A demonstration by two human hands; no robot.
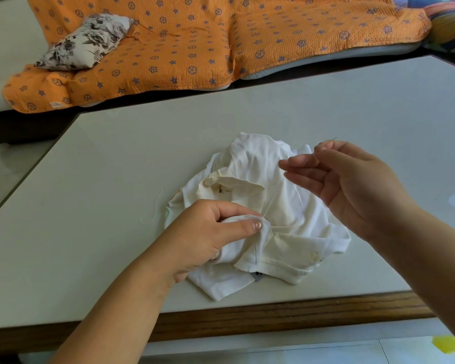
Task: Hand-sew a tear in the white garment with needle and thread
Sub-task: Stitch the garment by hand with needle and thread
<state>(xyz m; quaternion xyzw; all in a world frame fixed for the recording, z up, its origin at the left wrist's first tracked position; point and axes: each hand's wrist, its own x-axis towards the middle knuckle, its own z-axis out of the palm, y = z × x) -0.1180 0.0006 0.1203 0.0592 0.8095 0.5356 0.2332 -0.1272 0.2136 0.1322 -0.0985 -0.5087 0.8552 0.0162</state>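
Note:
The white garment (286,206) lies crumpled in the middle of the pale table (116,166). My left hand (205,232) pinches a fold of it between thumb and fingers at its near left side. My right hand (352,185) is raised above the garment's right part and pinches a thin needle (325,146), whose tip pokes up past the fingers. A fine white thread (275,194) runs from that hand down to the fold held by the left hand.
A loose piece of thread (155,206) lies on the table left of the garment. The table has a wooden front edge (273,311). Behind it stands a sofa with an orange patterned cover (195,48) and a flowered cushion (87,40).

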